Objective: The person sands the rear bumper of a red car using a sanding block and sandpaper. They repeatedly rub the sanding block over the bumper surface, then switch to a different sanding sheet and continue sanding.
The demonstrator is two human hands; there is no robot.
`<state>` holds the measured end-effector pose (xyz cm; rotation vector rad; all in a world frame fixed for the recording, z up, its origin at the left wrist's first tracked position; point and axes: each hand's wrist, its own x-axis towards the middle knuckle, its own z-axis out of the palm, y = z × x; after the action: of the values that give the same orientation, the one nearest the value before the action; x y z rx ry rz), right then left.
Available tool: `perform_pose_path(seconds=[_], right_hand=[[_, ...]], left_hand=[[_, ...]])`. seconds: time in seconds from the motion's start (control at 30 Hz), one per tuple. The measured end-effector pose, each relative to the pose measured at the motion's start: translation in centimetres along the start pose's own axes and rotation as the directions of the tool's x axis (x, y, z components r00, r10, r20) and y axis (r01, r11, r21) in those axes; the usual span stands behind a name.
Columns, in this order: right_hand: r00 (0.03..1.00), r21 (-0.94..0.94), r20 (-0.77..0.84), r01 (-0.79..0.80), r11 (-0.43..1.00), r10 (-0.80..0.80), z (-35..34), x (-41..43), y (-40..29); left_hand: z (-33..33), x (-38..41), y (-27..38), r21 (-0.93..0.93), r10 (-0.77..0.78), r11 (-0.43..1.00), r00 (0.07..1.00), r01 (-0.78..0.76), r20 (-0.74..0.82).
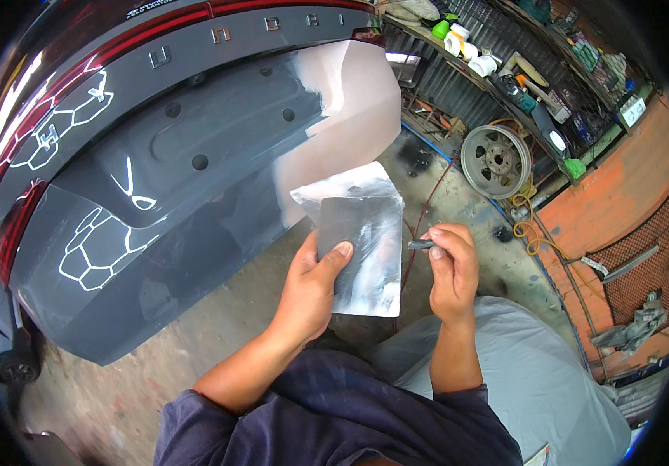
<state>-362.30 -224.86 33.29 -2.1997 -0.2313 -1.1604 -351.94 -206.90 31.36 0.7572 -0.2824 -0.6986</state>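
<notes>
My left hand (317, 279) grips a grey rectangular sheet or plate (363, 262) smeared with whitish material, its thumb across the face. A second whitish, smeared sheet (363, 180) sticks out beyond its far edge; whether the two are joined I cannot tell. To the right, my right hand (453, 265) pinches a small dark piece (421, 244) between thumb and fingers, just off the plate's right edge. Beyond both hands is the dark grey tailgate (223, 233) of a car, with a pale pinkish-white coated area (363, 110) at its right end.
A metal wheel rim (496, 160) stands by cluttered shelving (474, 76) at upper right. A yellow hose (529, 233) and a red hose (432, 204) run nearby. A pale grey cover (520, 361) drapes something at lower right. Black netting (646, 256) lies against an orange surface.
</notes>
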Motion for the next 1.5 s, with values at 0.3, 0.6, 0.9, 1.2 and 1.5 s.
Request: perform_pose_path(seconds=[0.3,0.6,0.9,1.2,1.5], right_hand=[[0.996,-0.103,0.072,0.052,0.993,-0.045,-0.4,-0.8,1.1],[0.910,0.472,-0.054,-0.339,0.814,0.411,-0.4,-3.1,3.6],[1.000,-0.188,0.026,-0.012,0.982,0.017,-0.3,-1.5,2.3],[0.618,0.820,0.248,-0.544,0.178,0.746,-0.5,-2.6,1.7],[0.545,0.843,0.365,-0.537,-0.020,0.755,0.0,-3.1,1.7]], left_hand=[[0.4,0.1,0.0,-0.144,-0.125,0.982,0.992,0.126,0.016],[0.0,0.0,0.4,-0.042,-0.101,0.994,0.995,0.102,0.023],[0.2,-0.6,-0.6,-0.047,-0.137,0.989,0.989,0.139,0.050],[-2.6,-0.6,0.0,0.663,0.412,0.531,0.844,-0.528,0.342],[-1.7,-1.3,-1.1,0.676,0.371,0.010,0.630,-0.737,0.682]])
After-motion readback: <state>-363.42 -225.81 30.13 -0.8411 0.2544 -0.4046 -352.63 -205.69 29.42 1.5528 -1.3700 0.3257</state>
